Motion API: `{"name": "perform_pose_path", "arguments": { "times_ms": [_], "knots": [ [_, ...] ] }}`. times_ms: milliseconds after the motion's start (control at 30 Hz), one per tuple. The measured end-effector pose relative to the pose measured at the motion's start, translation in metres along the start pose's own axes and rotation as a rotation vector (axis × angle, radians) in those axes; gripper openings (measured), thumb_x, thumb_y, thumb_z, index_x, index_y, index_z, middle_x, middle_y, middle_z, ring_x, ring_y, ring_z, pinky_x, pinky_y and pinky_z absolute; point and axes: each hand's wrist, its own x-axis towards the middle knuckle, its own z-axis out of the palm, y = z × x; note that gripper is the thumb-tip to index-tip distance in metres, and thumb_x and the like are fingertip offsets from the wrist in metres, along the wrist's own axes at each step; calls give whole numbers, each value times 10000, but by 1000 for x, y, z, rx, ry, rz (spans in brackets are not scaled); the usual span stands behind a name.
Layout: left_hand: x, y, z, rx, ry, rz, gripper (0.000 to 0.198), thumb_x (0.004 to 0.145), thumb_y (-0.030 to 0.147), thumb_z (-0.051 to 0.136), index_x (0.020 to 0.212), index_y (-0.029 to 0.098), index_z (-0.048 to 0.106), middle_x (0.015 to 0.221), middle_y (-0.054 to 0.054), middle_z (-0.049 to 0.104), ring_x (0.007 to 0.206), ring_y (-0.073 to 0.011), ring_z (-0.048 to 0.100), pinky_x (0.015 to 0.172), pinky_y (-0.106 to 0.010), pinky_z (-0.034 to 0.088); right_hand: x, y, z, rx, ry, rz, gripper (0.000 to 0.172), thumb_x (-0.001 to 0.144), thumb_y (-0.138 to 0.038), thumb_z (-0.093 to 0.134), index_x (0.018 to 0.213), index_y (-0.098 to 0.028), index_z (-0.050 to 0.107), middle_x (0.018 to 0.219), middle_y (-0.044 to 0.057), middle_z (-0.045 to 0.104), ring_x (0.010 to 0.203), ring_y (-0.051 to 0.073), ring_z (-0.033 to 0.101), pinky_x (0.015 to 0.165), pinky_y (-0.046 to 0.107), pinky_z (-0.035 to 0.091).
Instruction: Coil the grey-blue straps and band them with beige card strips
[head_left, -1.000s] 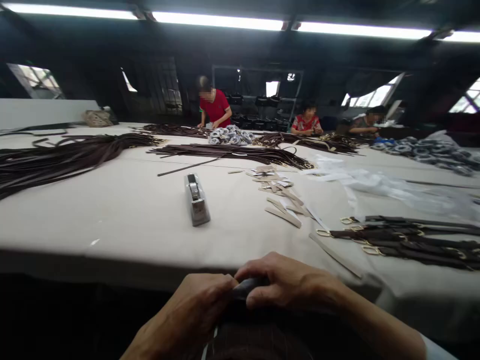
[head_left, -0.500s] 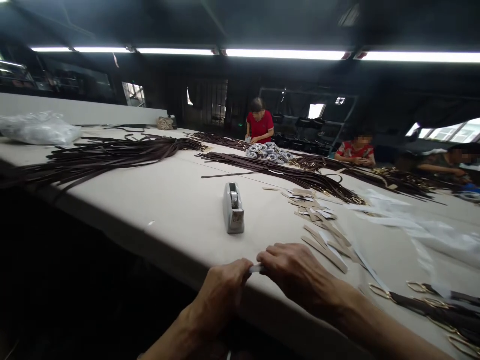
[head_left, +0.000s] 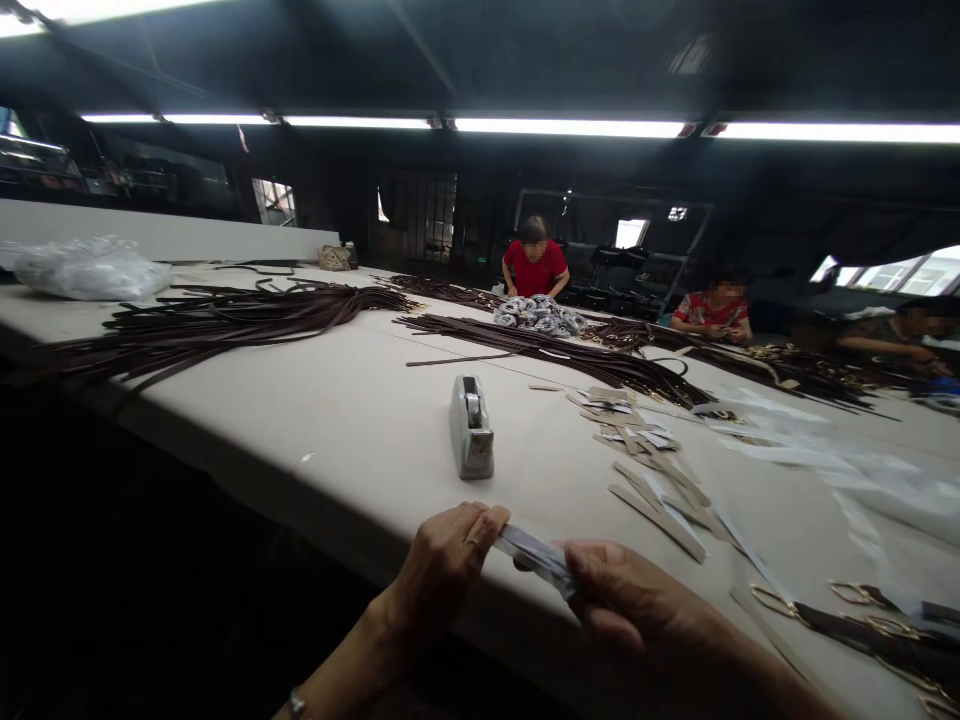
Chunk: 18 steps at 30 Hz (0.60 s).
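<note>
Between my two hands runs a short, flat, greyish strip wrapped in translucent plastic (head_left: 534,553), held over the table's front edge. My left hand (head_left: 447,548) is closed on its left end, thumb and fingers pressed together. At the other end, my right hand (head_left: 637,592) pinches the strip with thumb and fingers. What lies inside the wrapping cannot be made out clearly. Just beyond my hands a grey tape dispenser (head_left: 474,440) stands upright on the pale table (head_left: 352,430), touched by neither hand.
Tan and white paper strips (head_left: 660,490) lie scattered on the right, near crumpled clear plastic (head_left: 862,460). Dark straps with gold rings (head_left: 862,628) lie front right. Dark strap bundles (head_left: 247,315) stretch across the table. A person in red (head_left: 535,268) stands opposite; others sit at the right.
My right hand has shifted right and turned, so more of the wrapped strip shows between my hands. My left hand keeps its grip. The whole view has tilted up slightly.
</note>
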Motion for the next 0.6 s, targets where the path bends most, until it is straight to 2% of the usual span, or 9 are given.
{"name": "perform_pose_path", "arguments": {
  "times_ms": [167, 300, 367, 433, 500, 533, 600],
  "knots": [
    [-12, 0, 9, -85, 83, -86, 272, 955, 28, 366, 1156, 150, 504, 812, -50, 638, 694, -170, 637, 654, -269, 552, -18, -11, 13, -76, 79, 12, 516, 843, -656, 644, 1017, -170, 636, 363, -121, 292, 326, 47, 195, 351, 155, 215],
    [-13, 3, 11, -136, 94, -103, 272, 971, 58, 364, 1182, 161, 502, 850, -59, 664, 726, -168, 660, 675, -263, 565, -21, -4, 8, -95, 75, 37, 559, 873, -666, 594, 1120, -167, 637, 345, -122, 282, 312, 39, 188, 347, 151, 161],
    [-13, 7, 14, -201, 91, -131, 258, 986, 91, 353, 1168, 173, 517, 869, -60, 677, 729, -163, 660, 670, -260, 559, -17, 7, 1, -29, 44, 5, 492, 899, -616, 601, 1107, -171, 633, 372, -105, 387, 302, 28, 245, 346, 139, 168],
    [-13, 14, 19, -334, 55, -228, 240, 1007, 155, 340, 1105, 183, 557, 846, -53, 678, 708, -158, 652, 651, -258, 550, -11, 18, -3, 93, 15, -56, 421, 894, -556, 652, 1066, -172, 638, 524, -38, 595, 350, 41, 433, 374, 124, 293],
    [-13, 24, 28, -529, 0, -381, 247, 1025, 251, 354, 1050, 196, 594, 813, -43, 679, 692, -159, 651, 632, -253, 544, -3, 26, -3, 238, 0, -130, 361, 855, -482, 735, 1027, -174, 658, 786, 40, 722, 557, 100, 645, 524, 170, 489],
    [-13, 31, 32, -632, -12, -437, 262, 1029, 310, 365, 1061, 201, 601, 834, -50, 689, 718, -169, 661, 644, -259, 550, 0, 28, -2, 310, 14, -180, 331, 830, -439, 774, 1007, -178, 673, 890, 53, 735, 691, 129, 697, 641, 211, 546],
    [-12, 45, 41, -763, -22, -465, 343, 1036, 414, 327, 1153, 209, 576, 912, -76, 697, 777, -187, 673, 673, -274, 556, 9, 28, 3, 400, 105, -294, 289, 803, -371, 814, 1001, -195, 696, 991, 48, 734, 892, 160, 708, 842, 280, 556]
  ]
}}
